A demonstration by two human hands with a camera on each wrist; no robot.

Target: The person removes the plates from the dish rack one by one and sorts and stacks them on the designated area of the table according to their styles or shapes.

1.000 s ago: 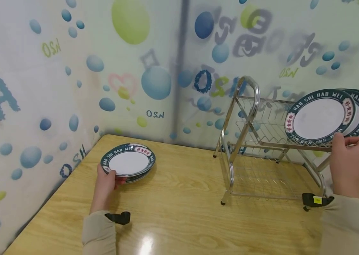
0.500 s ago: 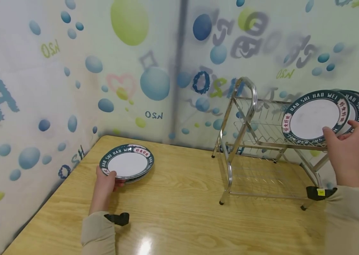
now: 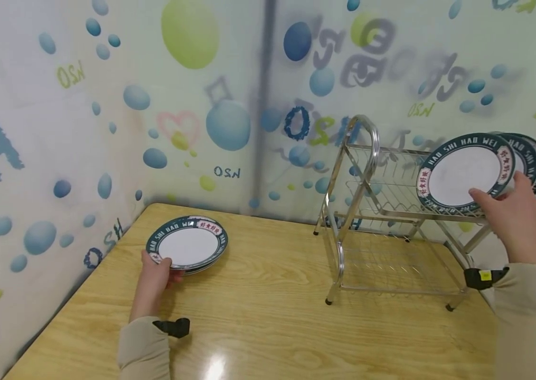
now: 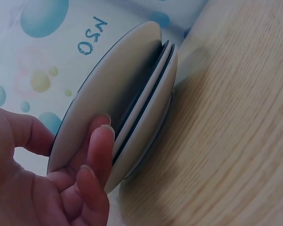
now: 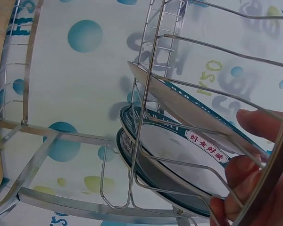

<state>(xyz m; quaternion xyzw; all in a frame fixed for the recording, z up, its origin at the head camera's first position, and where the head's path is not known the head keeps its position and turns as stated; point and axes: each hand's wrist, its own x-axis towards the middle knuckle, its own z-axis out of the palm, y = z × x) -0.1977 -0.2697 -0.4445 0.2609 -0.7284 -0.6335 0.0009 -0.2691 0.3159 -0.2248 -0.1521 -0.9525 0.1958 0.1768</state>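
Note:
In the head view my left hand (image 3: 154, 275) grips the near left rim of a white plate (image 3: 189, 246) with a dark green lettered border. Its thumb lies on top and its fingers curl underneath. The left wrist view shows this plate (image 4: 108, 89) tilted away from several stacked plates (image 4: 148, 110) below it. On the right, my right hand (image 3: 519, 219) holds the lower right rim of a matching plate (image 3: 462, 177) leaning on the metal rack's upper tier, thumb in front and fingers (image 5: 243, 179) behind. Further plates (image 5: 179, 150) lean behind that one.
A two-tier chrome dish rack (image 3: 367, 179) stands on the wooden table (image 3: 268, 316) at the right. Wire dividers (image 5: 198, 125) run beside the right hand. Patterned wall covering (image 3: 234, 68) rises behind and to the left.
My right hand has shifted left along the rim of the front plate on the rack. The left hand's plate has dipped closer to its stack. The head view has turned slightly right.

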